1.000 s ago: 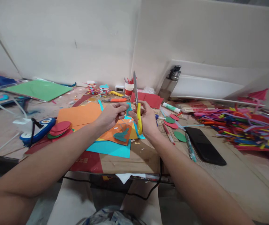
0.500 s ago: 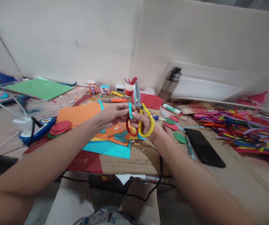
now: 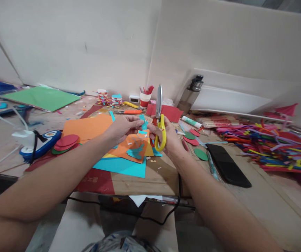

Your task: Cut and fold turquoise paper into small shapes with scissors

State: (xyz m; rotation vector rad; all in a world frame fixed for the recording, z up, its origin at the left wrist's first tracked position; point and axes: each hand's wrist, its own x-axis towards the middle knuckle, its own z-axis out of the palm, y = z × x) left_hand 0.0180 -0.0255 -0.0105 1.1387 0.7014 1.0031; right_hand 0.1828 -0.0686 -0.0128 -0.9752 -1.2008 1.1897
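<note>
Above the middle of a cluttered table (image 3: 0,147), the left hand (image 3: 124,129) pinches a small blue strip (image 3: 143,123) of paper between thumb and fingers, the tips drawn close together. Just beside it, the right hand (image 3: 170,134) curls around a pair of scissors (image 3: 158,115) with 1 yellow loop and 1 red loop, the blades together and pointing up and away. The fingertips of the right hand come close to the blue strip; whether they touch it, I cannot tell.

Below the 2 hands, blue scraps (image 3: 135,153) lie on a piece of orange paper (image 3: 121,152), which partly covers a blue sheet (image 3: 124,168). To the left lies a larger orange sheet (image 3: 84,127), with red discs (image 3: 66,140) beside it. Beyond the hands are an orange cutter (image 3: 132,112), a cup (image 3: 144,101) holding red pieces, and some red paper (image 3: 171,112). Over on the right lie a glue stick (image 3: 191,121), a black phone (image 3: 228,165) and a heap of colourful pipe cleaners (image 3: 276,147).
</note>
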